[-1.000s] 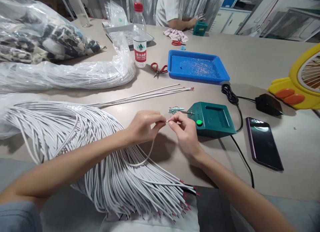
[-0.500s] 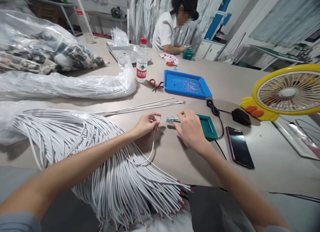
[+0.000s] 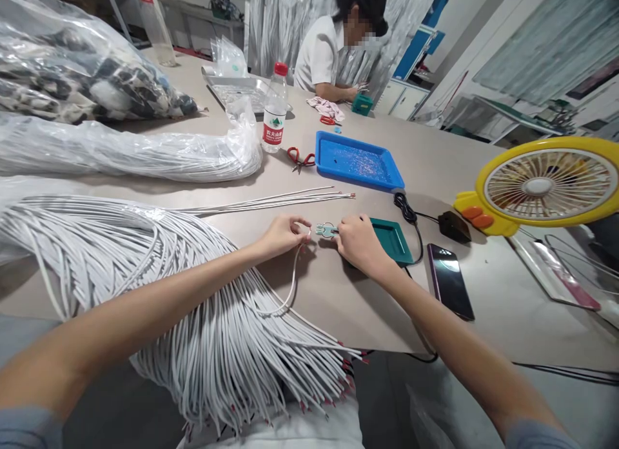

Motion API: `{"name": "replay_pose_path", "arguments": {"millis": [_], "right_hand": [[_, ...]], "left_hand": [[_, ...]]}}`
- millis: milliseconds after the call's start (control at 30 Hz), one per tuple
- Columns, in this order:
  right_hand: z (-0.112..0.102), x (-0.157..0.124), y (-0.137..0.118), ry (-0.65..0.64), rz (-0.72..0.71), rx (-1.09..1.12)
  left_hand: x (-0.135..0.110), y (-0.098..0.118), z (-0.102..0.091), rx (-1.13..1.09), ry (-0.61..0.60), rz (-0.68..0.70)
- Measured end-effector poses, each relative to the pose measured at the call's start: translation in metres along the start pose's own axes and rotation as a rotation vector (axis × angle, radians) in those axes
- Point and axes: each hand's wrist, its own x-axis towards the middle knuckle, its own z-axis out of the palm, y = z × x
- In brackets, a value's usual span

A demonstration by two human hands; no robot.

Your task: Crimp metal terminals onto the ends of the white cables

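Note:
Between the fingertips of my left hand is pinched the end of a white cable, which curves down into a large bundle of white cables. My right hand is closed around a small light-green hand tool, a wire stripper by its look. The tool's head points left, a short gap from the cable end. A dark green tray sits just behind my right hand. Many of the bundle's loose ends are red-tipped and hang over the table's front edge.
A few stripped cables lie beyond my hands. Further off are red-handled scissors, a blue tray with small scraps, and a water bottle. A phone and yellow fan stand at right. A co-worker sits opposite.
The tool in my right hand has come slightly nearer to my left fingertips and its head has turned a little. The whole view has shifted slightly.

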Motion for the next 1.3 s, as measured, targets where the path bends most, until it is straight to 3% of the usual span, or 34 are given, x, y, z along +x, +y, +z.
{"name": "replay_pose_path", "arguments": {"millis": [500,667,900,1200,1300], "right_hand": [[-0.002,0.002,-0.011,-0.018,-0.058,0.022],[-0.004,0.0,-0.003,0.0,-0.06,0.107],[0.005,0.003,0.027,0.184,0.063,0.31],[0.009,0.003,0.032,0.188,0.059,0.308],[0.006,0.001,0.035,0.253,0.059,0.298]], "left_hand": [[-0.001,0.003,-0.003,0.166,-0.016,0.019],[-0.001,0.004,-0.003,0.141,-0.021,-0.004],[0.0,0.001,-0.002,0.143,-0.02,-0.018],[0.0,0.003,-0.002,0.028,0.03,-0.047],[-0.001,0.006,-0.002,-0.03,0.068,-0.037]]}}
